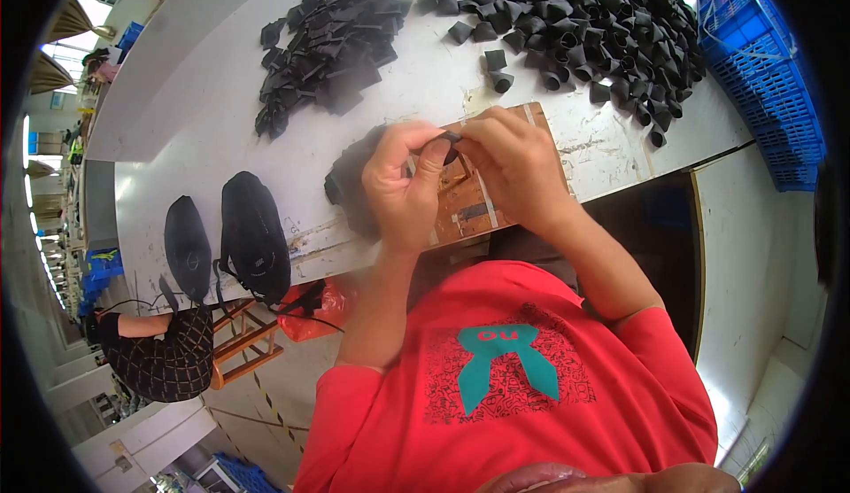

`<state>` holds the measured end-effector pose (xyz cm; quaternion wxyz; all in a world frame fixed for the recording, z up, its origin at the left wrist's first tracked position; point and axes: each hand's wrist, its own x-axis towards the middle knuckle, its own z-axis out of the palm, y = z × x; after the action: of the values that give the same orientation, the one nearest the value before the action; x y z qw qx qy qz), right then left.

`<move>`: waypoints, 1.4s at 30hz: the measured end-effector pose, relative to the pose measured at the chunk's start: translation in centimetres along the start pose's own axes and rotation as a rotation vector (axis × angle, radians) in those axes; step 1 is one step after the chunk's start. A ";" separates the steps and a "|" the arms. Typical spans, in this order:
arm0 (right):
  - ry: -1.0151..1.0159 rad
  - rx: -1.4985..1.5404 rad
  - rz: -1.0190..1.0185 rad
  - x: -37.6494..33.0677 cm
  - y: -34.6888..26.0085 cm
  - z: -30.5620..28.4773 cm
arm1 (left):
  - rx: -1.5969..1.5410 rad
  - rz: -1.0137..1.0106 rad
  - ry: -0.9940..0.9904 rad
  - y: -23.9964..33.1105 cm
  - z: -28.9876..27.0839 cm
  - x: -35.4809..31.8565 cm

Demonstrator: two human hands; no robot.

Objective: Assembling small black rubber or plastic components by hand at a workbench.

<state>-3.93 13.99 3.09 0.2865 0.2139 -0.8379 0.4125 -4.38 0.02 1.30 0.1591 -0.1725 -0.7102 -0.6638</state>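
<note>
Both of my hands meet over a brown wooden board (474, 214) at the table's near edge. Between their fingertips is a small black fabric piece (452, 145), bent into a curve. My left hand (403, 178) pinches it from the left, thumb and forefinger pressed together. From the other side my right hand (521, 167) grips it, fingers curled in. Part of the piece is hidden by the fingers. Just left of my left hand lies a dark bunch of black fabric (348, 183), partly covered and blurred.
Flat black pieces (328, 46) lie heaped on the white table (208, 130); to their right spreads a big heap of black rolled loops (575, 28). Blue crates (761, 85) stand at the right. Two black pouches (254, 236) lie left, near a seated person (164, 356) and wooden stool (243, 342).
</note>
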 end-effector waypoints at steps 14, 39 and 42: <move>-0.054 1.475 1.045 -4.0 -2.0 -1.5 | -0.314 -0.252 0.189 4.2 2.3 -3.5; -0.010 0.983 1.354 -8.4 1.6 0.7 | 1.209 -0.229 -0.123 -9.8 -9.3 -0.7; -0.260 0.518 0.890 -8.4 0.6 0.9 | 0.901 -0.071 -0.047 -6.2 -9.1 -0.1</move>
<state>1.69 14.63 -3.13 -0.0847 -0.0491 -0.7471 0.6575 -7.10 -9.43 -3.62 0.1793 -0.0768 -0.9371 -0.2896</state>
